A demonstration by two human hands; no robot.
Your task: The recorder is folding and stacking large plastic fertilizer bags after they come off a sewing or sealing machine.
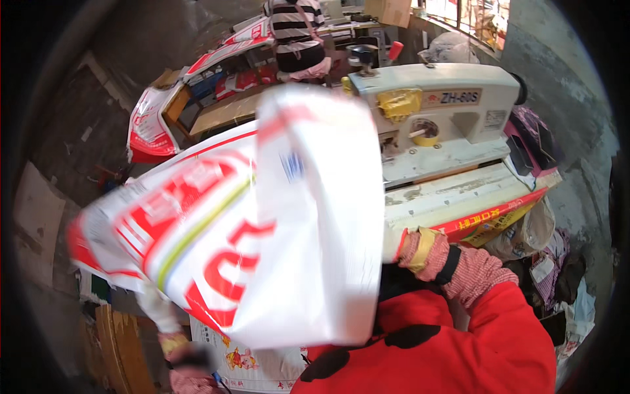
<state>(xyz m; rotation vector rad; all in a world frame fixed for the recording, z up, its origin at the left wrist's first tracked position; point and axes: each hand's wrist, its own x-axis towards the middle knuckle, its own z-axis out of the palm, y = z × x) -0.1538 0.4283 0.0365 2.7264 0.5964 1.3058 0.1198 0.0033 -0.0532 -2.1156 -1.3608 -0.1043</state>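
A large white plastic sack (315,262) with red, green and blue print is lifted in front of me, blurred by motion and folded over at its right part. My left hand (156,307), in a white glove, is closed on its lower left edge, the fingertips hidden by the sack. At the sack's right edge is my right hand (394,244), also gloved and closed on it, mostly covered by the white plastic. Just beyond the right hand stands a cream sewing machine (453,105) with yellow tape on its body.
Red and yellow printed material (492,220) lines the machine table's front edge. Behind, a person in a striped top (295,33) sits near more printed sacks (154,121). Another printed sack (262,368) lies below me. A wooden piece (121,348) stands at lower left, and cloth piles (558,262) at right.
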